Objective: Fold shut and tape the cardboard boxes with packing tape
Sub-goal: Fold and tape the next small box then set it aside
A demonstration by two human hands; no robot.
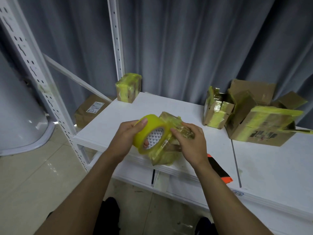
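Over the white shelf (169,106) edge, left hand (125,138) grips tape roll (152,122), right hand (191,143) clasps taped box (169,118).

Yellow tape roll (150,133) against small tape-wrapped box (171,133), above shelf edge.

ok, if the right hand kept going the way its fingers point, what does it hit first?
Likely the yellow tape roll in the left hand; the right hand points up-left, straight at it. Depth is unclear.
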